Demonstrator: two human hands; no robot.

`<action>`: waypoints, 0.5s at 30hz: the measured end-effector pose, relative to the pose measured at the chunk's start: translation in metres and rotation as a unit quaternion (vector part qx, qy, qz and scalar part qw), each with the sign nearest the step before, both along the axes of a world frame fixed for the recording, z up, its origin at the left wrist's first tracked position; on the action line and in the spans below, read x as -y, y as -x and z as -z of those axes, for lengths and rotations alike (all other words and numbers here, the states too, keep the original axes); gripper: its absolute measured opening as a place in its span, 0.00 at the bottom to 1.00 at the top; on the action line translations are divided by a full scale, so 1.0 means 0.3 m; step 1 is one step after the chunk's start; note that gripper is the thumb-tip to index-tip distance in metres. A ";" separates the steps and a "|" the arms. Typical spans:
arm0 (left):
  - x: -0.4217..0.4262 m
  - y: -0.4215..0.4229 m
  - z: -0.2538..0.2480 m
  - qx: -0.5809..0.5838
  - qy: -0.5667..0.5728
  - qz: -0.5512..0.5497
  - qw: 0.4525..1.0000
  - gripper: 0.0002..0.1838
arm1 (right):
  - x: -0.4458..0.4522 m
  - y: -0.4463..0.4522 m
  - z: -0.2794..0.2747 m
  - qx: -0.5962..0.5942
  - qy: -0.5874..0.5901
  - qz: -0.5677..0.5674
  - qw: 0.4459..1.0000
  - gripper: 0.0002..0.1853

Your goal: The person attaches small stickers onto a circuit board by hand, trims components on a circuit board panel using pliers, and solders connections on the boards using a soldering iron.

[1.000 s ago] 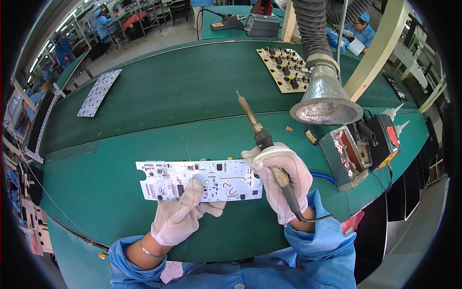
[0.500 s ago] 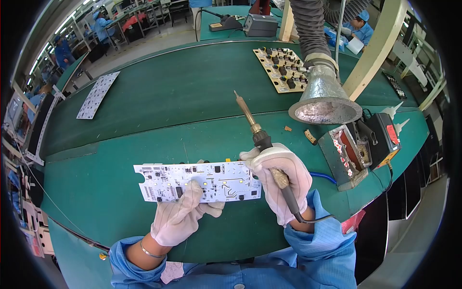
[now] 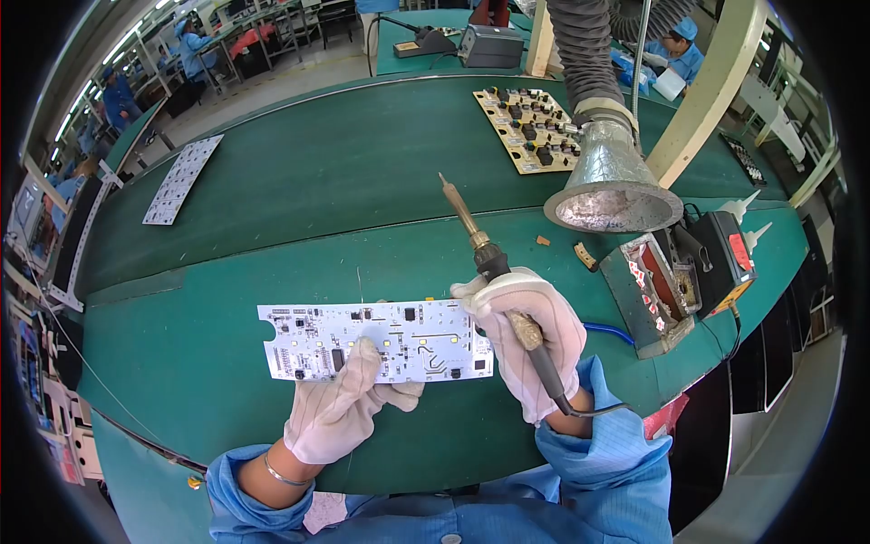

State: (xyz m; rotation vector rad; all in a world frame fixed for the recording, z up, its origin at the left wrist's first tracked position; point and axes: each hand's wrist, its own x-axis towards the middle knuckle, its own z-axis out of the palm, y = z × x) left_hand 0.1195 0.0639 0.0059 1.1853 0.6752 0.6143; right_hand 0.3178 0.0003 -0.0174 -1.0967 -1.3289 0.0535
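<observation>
A white circuit board with small black chips and yellowish parts is held above the green bench. My left hand, in a white glove, is closed on its lower edge, thumb on the face and fingers behind. A soldering iron rests in my right hand, also gloved, its tip pointing up and away from the board. The right fingertips touch the board's upper right edge as well. Whatever is on the board's back is mostly hidden.
A metal fume funnel hangs at the right, above a grey tray and a black soldering station. Across the long green belt lie a tan populated board and a white board panel. Co-workers sit farther back.
The circuit board has tilted slightly, its left end shifting a little to the right. On the belt, both boards have slid slightly left. My hands have hardly moved.
</observation>
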 end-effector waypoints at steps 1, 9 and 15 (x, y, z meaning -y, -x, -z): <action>-0.002 0.001 -0.004 -0.002 0.001 0.004 1.000 0.13 | -0.002 -0.001 0.003 -0.001 -0.003 -0.002 1.000 0.10; -0.029 0.029 0.037 0.018 -0.071 0.060 0.996 0.22 | -0.006 -0.010 0.012 0.008 -0.004 -0.008 1.000 0.09; -0.028 0.032 0.033 0.022 -0.042 0.059 0.997 0.22 | -0.003 -0.009 0.006 0.015 -0.003 -0.006 1.000 0.10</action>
